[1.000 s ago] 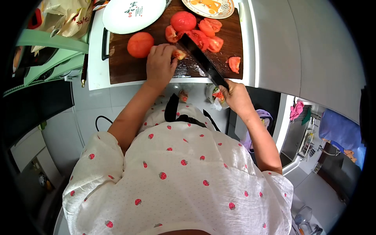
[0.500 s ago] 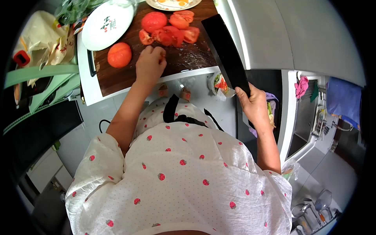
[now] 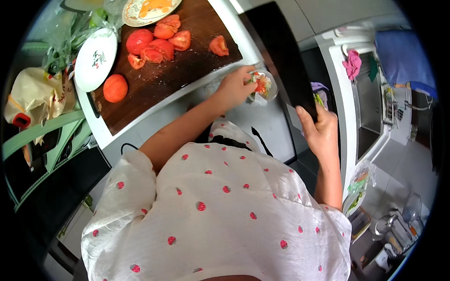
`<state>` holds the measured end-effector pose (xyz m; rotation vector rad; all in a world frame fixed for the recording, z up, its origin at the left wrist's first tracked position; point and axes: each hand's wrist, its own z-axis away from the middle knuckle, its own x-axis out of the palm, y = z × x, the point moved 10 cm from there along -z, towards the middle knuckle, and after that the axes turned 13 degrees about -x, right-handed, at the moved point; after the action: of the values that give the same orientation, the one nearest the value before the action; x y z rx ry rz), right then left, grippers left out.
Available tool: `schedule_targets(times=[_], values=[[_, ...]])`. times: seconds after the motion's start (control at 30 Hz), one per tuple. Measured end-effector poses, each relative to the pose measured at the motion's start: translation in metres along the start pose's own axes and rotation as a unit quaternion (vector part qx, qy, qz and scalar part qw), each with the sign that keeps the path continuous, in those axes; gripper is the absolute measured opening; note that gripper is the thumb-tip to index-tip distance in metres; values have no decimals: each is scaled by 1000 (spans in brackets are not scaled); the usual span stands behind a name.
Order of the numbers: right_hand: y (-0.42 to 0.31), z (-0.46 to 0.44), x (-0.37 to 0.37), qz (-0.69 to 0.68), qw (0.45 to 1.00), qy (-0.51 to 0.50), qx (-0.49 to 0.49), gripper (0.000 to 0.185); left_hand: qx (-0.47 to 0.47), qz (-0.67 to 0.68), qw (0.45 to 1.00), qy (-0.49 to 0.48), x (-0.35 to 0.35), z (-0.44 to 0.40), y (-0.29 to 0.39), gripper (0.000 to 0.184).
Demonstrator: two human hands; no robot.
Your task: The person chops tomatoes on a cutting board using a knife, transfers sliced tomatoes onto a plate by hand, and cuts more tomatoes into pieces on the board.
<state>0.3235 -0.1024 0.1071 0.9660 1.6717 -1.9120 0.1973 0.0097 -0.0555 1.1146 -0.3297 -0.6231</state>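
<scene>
My right hand (image 3: 320,129) grips the handle of a cleaver (image 3: 281,51), its broad dark blade pointing up and away beside the counter. My left hand (image 3: 236,86) reaches past the counter edge, fingers apart over a small scrap container (image 3: 263,89) holding red and green bits. On the brown cutting board (image 3: 154,89), a tomato wedge (image 3: 219,46) lies alone near the right end. Farther left are a cluster of cut tomato pieces (image 3: 161,48) and a round peeled-looking tomato (image 3: 139,41). Another whole tomato (image 3: 115,88) sits near the board's left end.
A white oval plate (image 3: 96,58) stands left of the tomatoes, and a patterned plate (image 3: 150,9) at the back. Plastic bags of greens (image 3: 70,37) and a cream bag (image 3: 40,91) crowd the left. A sink (image 3: 370,119) with a pink cloth (image 3: 352,64) is at the right.
My left hand has moved right, off the board to over the scrap container. A tomato wedge now shows apart at the board's right. The view has shifted; the cleaver stays in my right hand.
</scene>
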Motion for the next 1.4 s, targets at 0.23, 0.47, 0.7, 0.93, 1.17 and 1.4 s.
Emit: schedule_targets(times=[0.23, 0.47, 0.7, 0.93, 1.17, 1.4], values=[[4, 1, 6, 4, 1000, -15, -2, 20, 208, -411, 799, 387, -144, 46, 75, 36], [-17, -22, 39, -5, 996, -70, -57, 16, 207, -555, 735, 330, -184, 16, 61, 26], [-26, -35, 66, -19, 991, -86, -97, 16, 148, -569, 768, 255, -194, -1, 64, 19], [-21, -44, 84, -34, 991, -119, -47, 18, 154, -482, 812, 290, -222, 5, 68, 22], [-21, -51, 106, -56, 985, -159, -35, 18, 74, -252, 895, 361, -273, 23, 59, 23], [-52, -67, 144, -15, 962, -250, -111, 16, 22, 84, 894, 439, -324, 80, 26, 22]])
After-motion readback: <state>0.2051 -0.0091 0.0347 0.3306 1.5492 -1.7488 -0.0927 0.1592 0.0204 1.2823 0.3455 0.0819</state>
